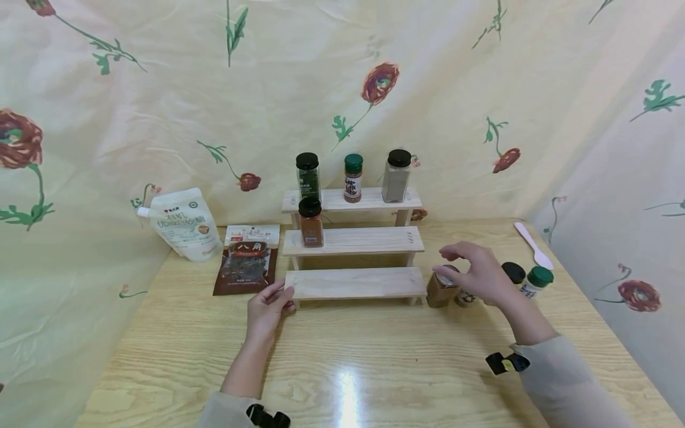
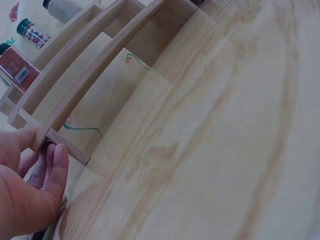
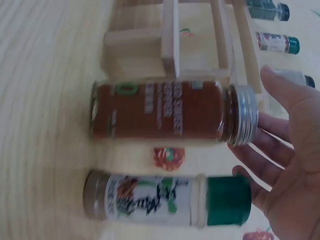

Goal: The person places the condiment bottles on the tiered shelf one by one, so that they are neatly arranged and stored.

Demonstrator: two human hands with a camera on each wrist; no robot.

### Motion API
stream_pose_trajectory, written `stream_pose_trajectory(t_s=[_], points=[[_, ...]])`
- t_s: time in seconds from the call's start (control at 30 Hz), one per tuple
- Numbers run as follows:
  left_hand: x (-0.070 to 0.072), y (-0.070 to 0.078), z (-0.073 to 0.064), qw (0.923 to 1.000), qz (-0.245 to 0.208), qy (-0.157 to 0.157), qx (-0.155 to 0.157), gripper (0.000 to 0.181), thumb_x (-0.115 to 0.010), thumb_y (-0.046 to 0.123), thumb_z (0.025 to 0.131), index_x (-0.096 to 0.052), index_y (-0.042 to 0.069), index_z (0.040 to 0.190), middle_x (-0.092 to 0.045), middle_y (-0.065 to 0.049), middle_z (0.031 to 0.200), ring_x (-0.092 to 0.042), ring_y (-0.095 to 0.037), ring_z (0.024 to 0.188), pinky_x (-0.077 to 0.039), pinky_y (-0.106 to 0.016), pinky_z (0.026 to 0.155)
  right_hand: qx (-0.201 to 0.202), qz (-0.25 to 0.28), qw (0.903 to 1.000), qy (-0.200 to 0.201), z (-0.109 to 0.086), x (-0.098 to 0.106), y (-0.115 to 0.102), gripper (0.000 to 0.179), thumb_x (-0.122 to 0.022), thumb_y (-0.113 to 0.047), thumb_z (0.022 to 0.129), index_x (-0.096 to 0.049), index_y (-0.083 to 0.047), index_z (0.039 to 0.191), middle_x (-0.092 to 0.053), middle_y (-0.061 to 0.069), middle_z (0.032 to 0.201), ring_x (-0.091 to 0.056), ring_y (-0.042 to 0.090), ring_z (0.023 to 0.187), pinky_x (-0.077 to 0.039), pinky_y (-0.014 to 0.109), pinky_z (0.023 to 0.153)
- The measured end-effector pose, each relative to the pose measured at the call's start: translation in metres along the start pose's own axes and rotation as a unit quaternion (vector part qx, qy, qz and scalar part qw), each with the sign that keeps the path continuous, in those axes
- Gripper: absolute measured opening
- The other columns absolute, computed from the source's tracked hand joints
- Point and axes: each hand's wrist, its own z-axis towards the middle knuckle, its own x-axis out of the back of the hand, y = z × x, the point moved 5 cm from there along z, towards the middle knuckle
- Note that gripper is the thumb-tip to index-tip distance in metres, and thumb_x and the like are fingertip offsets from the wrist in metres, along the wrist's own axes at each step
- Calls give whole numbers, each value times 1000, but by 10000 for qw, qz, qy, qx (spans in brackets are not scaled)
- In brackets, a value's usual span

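Right wrist view: hand (image 3: 301,167) near "SWEET PEPPER" jar (image 3: 160,112).

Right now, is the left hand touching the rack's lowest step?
Touching. The left wrist view shows it plainly: the left hand pinches the end of the lowest step between thumb and fingers, with no gap.

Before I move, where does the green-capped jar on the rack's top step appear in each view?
Head: green-capped jar, just above the picture's centre.
Left wrist: green-capped jar, upper left, slanted in the picture.
Right wrist: green-capped jar, upper right, sideways in the picture.
Shared landmark: wooden rack.
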Motion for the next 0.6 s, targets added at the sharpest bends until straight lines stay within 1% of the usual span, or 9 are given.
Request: stream_pose_trajectory(t_s=[0.07,0.13,0.23,0.4,0.6], points=[[0,0,0,10000,70,6,17,41,-72,2,94,-60,-10,131,-67,-1,86,-68,-11,69,-65,-24,66,190,-140,9997,-78,-4,1,2,31,-80,-19,90,-72,1,112,-72,12,101,-67,26,90,-61,44,67],[0,0,1,9999,140,-2,38,40,-72,3,94,-61,-9,131,-67,-2,87,-68,-12,70,-65,-24,67,382,-231,9990,-100,-8,1,4,29,-82,-17,87,-73,-1,109,-72,7,98,-66,20,86,-60,40,63],[0,0,1,9998,195,-27,47,41,-73,4,94,-61,-8,131,-68,-2,87,-69,-12,70,-65,-24,67,555,-223,9982,-95,-14,0,7,30,-86,-16,83,-74,-3,107,-71,1,97,-64,14,84,-59,36,64],[0,0,1,9998,191,-19,62,41,-73,4,94,-61,-8,132,-69,0,86,-69,-13,69,-64,-23,66,523,-152,9984,-130,-18,-2,12,41,-91,-21,77,-73,-3,110,-71,1,99,-63,12,85,-58,33,66],[0,0,1,9998,196,5,78,42,-74,4,93,-61,-8,132,-69,0,86,-69,-12,68,-65,-24,66,394,-125,9986,-328,-19,-4,14,48,-91,-25,77,-72,-2,114,-72,4,104,-65,17,88,-59,39,69]])
